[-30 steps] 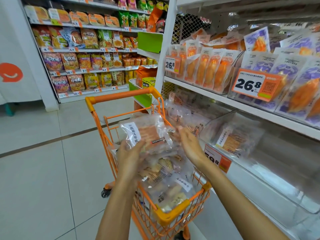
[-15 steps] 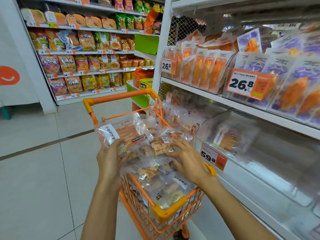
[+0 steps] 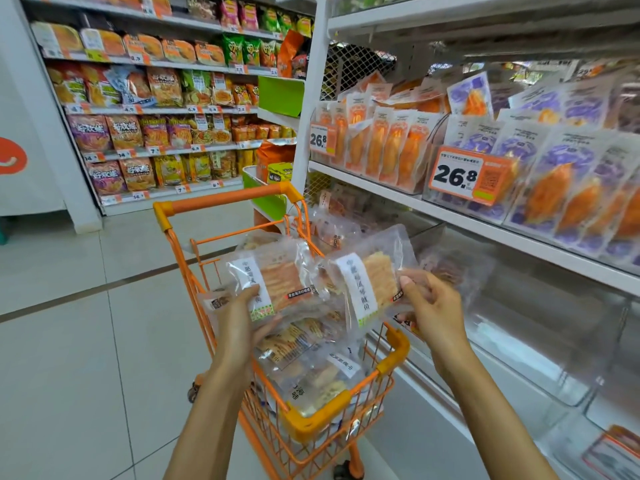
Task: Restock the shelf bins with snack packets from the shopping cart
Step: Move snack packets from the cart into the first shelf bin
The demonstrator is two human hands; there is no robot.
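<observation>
Hands grip one clear snack packet each above the cart [image 3: 394, 344]: left hand [image 3: 239, 327], right hand [image 3: 433, 306]. Slick film could slip, judging by edge-only pinches.

Orange wire shopping cart [image 3: 221, 206] at centre; clear snack packets [image 3: 277, 275] with white labels; purple-and-orange packs [image 3: 568, 174] upper right.
</observation>
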